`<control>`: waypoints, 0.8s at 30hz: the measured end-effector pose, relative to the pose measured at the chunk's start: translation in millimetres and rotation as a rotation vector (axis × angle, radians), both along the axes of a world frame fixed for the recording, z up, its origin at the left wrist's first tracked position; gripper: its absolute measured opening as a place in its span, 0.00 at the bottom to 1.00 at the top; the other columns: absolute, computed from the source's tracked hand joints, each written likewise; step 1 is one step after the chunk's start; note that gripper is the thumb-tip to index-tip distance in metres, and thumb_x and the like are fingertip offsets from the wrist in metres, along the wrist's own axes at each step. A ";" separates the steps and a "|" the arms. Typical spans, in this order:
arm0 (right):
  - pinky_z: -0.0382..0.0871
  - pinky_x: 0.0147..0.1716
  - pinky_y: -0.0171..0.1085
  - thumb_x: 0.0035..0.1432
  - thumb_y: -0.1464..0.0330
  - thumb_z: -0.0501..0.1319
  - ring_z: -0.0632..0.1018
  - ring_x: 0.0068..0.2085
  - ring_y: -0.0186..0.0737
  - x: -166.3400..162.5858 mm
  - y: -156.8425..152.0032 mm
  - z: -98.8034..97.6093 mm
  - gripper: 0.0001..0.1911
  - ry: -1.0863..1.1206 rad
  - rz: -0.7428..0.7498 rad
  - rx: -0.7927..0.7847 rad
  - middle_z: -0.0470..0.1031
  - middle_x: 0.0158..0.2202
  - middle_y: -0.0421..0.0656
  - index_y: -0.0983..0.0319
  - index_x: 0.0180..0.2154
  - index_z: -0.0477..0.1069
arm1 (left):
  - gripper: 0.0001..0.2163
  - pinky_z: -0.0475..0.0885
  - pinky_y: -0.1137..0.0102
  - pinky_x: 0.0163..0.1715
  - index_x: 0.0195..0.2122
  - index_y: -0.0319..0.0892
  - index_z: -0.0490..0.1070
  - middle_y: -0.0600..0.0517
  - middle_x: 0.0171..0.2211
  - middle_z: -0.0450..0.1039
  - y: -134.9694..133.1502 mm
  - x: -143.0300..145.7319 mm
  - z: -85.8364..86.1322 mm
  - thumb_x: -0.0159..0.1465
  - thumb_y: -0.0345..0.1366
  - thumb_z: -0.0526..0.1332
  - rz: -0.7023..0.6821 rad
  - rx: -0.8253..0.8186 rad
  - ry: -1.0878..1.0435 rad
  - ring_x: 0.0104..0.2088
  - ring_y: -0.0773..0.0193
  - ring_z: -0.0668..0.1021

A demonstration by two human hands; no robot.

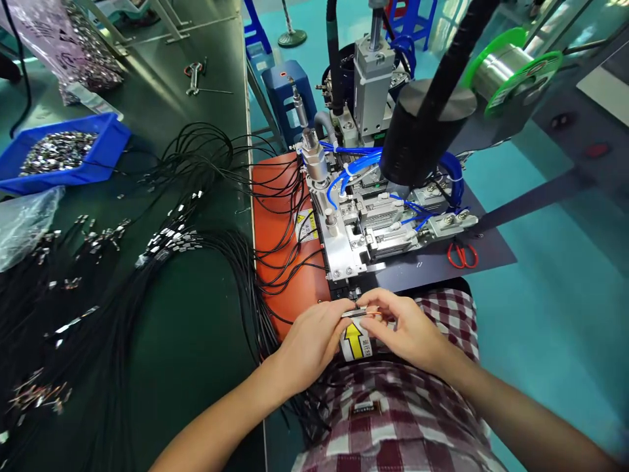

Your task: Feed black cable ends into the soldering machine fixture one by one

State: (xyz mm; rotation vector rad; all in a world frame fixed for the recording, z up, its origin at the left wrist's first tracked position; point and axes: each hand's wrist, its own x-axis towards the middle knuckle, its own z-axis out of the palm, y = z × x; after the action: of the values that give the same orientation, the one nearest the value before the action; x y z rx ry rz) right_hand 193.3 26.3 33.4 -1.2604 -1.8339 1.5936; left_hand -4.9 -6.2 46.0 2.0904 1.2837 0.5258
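- Pinched between two bare hands, a slim metallic piece (354,313) sits just in front of the wearer's lap, above a label with a yellow arrow (353,339) at the near edge of a bench-side machine (344,242).
- The piece looks light and stiff, small enough for fingertips alone; its smooth surface may prove slippery.
- A thin orange wire (375,313) shows at its right end, likely soft, easily bent and the most fragile part.
- The best hold is probably along the rigid body, by its long edges, with no pull on the wire.
- The left hand (312,337) comes in from the left, back upward, its thumb and index fingers clamped on the piece's left part.
- The right hand (413,328) mirrors it, wrist low, thumb below and index above, fingertips together on the right end; how hard they press cannot be told.
- Both forearms angle inward, beside black cables (238,252) draped off the green desk (187,341).
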 end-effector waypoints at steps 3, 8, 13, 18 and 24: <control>0.67 0.28 0.33 0.62 0.67 0.58 0.74 0.28 0.35 5.6 0.6 -0.9 0.05 0.043 -0.043 -0.086 0.73 0.26 0.38 0.61 0.38 0.70 | 0.09 0.70 0.69 0.42 0.49 0.43 0.63 0.50 0.42 0.74 1.1 2.9 0.9 0.70 0.33 0.49 0.042 -0.088 -0.039 0.40 0.64 0.76; 0.67 0.28 0.33 0.62 0.65 0.58 0.74 0.27 0.34 5.9 3.5 0.3 0.07 0.120 -0.044 -0.105 0.73 0.26 0.39 0.61 0.34 0.71 | 0.11 0.69 0.70 0.39 0.52 0.46 0.61 0.52 0.40 0.73 1.7 12.8 10.3 0.70 0.34 0.49 0.056 -0.298 -0.175 0.38 0.65 0.75; 0.69 0.27 0.33 0.58 0.64 0.61 0.73 0.24 0.32 9.6 11.1 -1.0 0.08 0.305 -0.164 -0.327 0.73 0.26 0.38 0.63 0.36 0.71 | 0.11 0.67 0.74 0.30 0.53 0.47 0.61 0.56 0.30 0.72 -0.2 14.3 4.7 0.70 0.37 0.49 0.211 -0.418 -0.351 0.31 0.68 0.74; 0.67 0.24 0.32 0.57 0.66 0.62 0.72 0.22 0.30 3.9 5.4 -4.6 0.07 0.270 -0.238 -0.251 0.73 0.27 0.39 0.63 0.33 0.74 | 0.12 0.68 0.74 0.31 0.52 0.48 0.65 0.55 0.33 0.74 -3.9 13.6 -5.3 0.69 0.37 0.53 0.276 -0.398 -0.402 0.32 0.68 0.75; 0.68 0.29 0.33 0.59 0.70 0.61 0.75 0.28 0.33 1.4 -4.3 -3.9 0.04 0.126 -0.271 0.089 0.75 0.31 0.40 0.60 0.35 0.76 | 0.11 0.68 0.75 0.29 0.50 0.47 0.67 0.55 0.31 0.73 -4.2 15.7 -6.6 0.68 0.37 0.54 0.307 -0.380 -0.416 0.29 0.69 0.73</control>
State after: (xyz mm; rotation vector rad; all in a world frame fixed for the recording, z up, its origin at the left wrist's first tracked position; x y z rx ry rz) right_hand 194.7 22.0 29.5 -1.2756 -1.5651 1.3964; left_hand 10.8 -10.4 39.4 1.3934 1.3340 0.7380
